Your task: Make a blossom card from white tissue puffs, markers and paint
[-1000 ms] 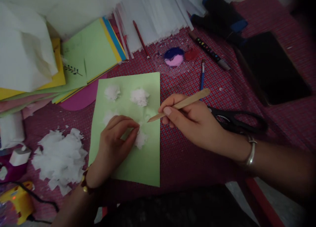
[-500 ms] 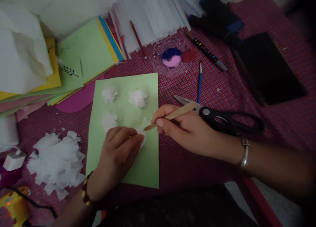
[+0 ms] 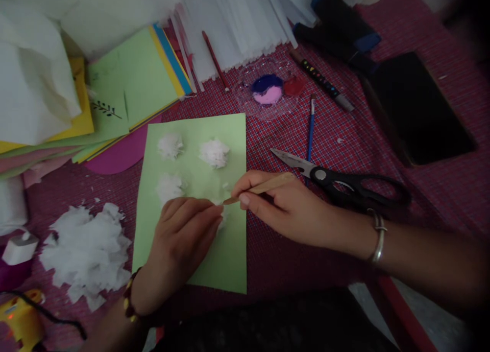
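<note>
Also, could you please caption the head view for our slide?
Right hand steadies a wooden stick beside the left hand, over green paper bearing white paper tufts.

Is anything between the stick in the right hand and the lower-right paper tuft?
Yes, the left hand: its fingers are at the tip of the stick, partly covering the tuft. The scissors lie clear, rightward.

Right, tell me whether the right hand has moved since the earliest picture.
Yes: judged against the scissors, the right hand has moved down and left in the view, uncovering the blades.
</note>
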{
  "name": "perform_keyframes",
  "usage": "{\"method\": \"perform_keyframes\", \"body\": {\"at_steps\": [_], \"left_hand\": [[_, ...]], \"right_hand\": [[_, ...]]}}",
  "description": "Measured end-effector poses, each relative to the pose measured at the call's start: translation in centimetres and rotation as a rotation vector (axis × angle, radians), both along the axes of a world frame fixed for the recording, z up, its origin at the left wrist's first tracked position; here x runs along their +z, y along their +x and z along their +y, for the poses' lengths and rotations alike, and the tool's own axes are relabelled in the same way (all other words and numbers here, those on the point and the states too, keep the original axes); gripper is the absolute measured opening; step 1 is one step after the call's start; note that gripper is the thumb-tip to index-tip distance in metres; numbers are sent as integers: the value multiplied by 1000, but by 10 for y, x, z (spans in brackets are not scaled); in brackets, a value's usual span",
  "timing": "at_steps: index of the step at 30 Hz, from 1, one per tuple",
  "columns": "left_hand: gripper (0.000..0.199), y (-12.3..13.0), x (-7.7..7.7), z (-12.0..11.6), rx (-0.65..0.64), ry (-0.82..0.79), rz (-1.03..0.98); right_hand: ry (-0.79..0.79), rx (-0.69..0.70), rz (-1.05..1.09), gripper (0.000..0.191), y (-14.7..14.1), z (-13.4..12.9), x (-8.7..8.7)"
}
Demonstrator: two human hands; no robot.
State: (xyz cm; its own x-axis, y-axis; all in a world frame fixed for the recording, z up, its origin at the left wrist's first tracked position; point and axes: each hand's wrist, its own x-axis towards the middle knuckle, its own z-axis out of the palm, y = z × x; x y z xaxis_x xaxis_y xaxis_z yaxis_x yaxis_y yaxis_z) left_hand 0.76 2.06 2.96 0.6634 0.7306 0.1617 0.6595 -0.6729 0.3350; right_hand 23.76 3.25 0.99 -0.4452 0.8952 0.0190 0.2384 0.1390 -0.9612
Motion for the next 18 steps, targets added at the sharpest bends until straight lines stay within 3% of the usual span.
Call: {"method": "perform_keyframes", "body": {"at_steps": [5,8,12,18], "left_hand": [[25,-17,7,-5,223,-22,26],[26,-25,-2,-10,208,-123,64],[25,-26,-16,-12,212,-128,66],[26,-24,-20,-11,191,-209,12]], "right_hand": [[11,0,-1,17,0,1,-1],[10,-3,-1,17,0,1,-1],[-39,-5,41,18,-2,1,-3],[-86,-16,87,18,-7,-1,-6]]}}
